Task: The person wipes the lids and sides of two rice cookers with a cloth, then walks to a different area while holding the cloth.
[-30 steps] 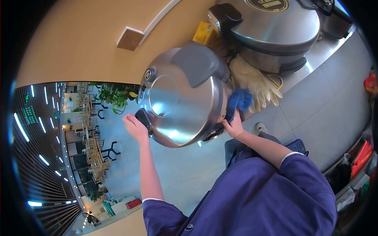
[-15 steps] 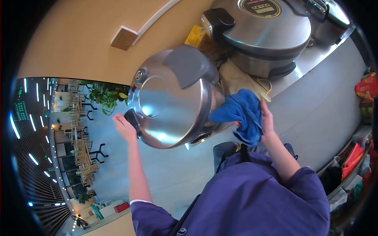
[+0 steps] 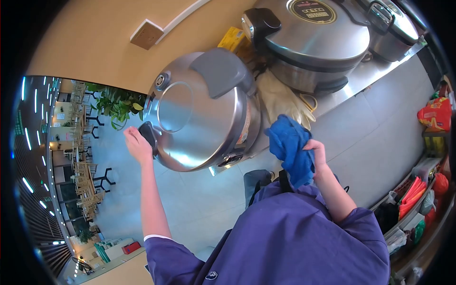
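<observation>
A large stainless-steel rice cooker (image 3: 190,128) with a grey hinge cover stands tilted in view, its lid down. At its left side, my left hand (image 3: 137,144) is closed at the black handle (image 3: 148,137); part of the grip is hidden. My right hand (image 3: 317,154) grips a crumpled blue cloth (image 3: 290,145) in front of my body. Pale rubber gloves (image 3: 282,97) lie just beyond the cloth, between this cooker and a second large rice cooker (image 3: 318,45).
A third cooker (image 3: 389,28) stands farther along the metal counter (image 3: 363,80). A yellow box (image 3: 232,39) sits by the wall, below a wall socket (image 3: 146,34). A leafy plant (image 3: 118,104) is left of the near cooker. Shelves with bags (image 3: 413,204) line the right.
My right hand has drawn the blue cloth down, closer to my body, and its fingers have closed on it. My left hand stays at the handle. The view has shifted slightly.
</observation>
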A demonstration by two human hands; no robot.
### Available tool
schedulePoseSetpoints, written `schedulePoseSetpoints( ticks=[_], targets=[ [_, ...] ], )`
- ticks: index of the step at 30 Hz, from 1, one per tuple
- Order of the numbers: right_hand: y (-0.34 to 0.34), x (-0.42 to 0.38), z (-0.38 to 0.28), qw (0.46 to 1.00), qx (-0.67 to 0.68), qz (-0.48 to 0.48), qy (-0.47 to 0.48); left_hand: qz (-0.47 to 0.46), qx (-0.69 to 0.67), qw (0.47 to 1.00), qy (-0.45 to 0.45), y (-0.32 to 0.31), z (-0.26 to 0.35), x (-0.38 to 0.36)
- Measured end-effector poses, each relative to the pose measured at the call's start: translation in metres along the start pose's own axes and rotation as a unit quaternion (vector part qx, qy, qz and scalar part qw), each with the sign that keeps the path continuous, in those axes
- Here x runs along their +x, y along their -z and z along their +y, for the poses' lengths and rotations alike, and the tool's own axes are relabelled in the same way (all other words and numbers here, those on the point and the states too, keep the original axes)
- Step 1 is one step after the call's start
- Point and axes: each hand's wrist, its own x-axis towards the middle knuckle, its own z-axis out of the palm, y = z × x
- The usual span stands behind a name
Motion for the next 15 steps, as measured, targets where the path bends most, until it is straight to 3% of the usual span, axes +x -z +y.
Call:
schedulePoseSetpoints(
  ticks=[2, 5, 9, 11, 12, 13, 14, 15],
  targets=[
    [-0.008, -0.003, -0.003, 0.999, 0.035, 0.022, 0.017, 0.004, 0.000, 1.000, -0.001, 0.000, 0.000, 0.000],
    [0.001, 0.002, -0.006, 0.985, -0.047, 0.126, 0.104, 0.008, 0.000, 1.000, -0.010, -0.002, -0.003, 0.002],
    [0.004, 0.025, 0.024, 0.988, -0.071, 0.119, 0.073, 0.009, 0.028, 1.000, -0.005, -0.002, -0.002, 0.000],
    [-0.008, 0.028, 0.052, 0.957, -0.210, 0.065, 0.188, 0.001, 0.029, 1.000, -0.005, -0.002, -0.004, 0.001],
    [-0.034, 0.026, 0.067, 0.922, -0.276, 0.031, 0.271, 0.002, 0.032, 0.999, -0.007, -0.003, -0.005, 0.001],
    [-0.039, 0.033, 0.076, 0.831, -0.382, -0.024, 0.404, 0.009, 0.020, 1.000, -0.018, -0.003, -0.005, 0.001],
    [-0.053, 0.037, 0.079, 0.706, -0.472, -0.078, 0.522, 0.016, 0.007, 0.999, -0.028, -0.003, -0.003, 0.001],
    [-0.063, 0.033, 0.073, 0.607, -0.585, -0.108, 0.528, 0.016, 0.009, 0.999, -0.030, -0.003, -0.002, 0.001]
  ],
)
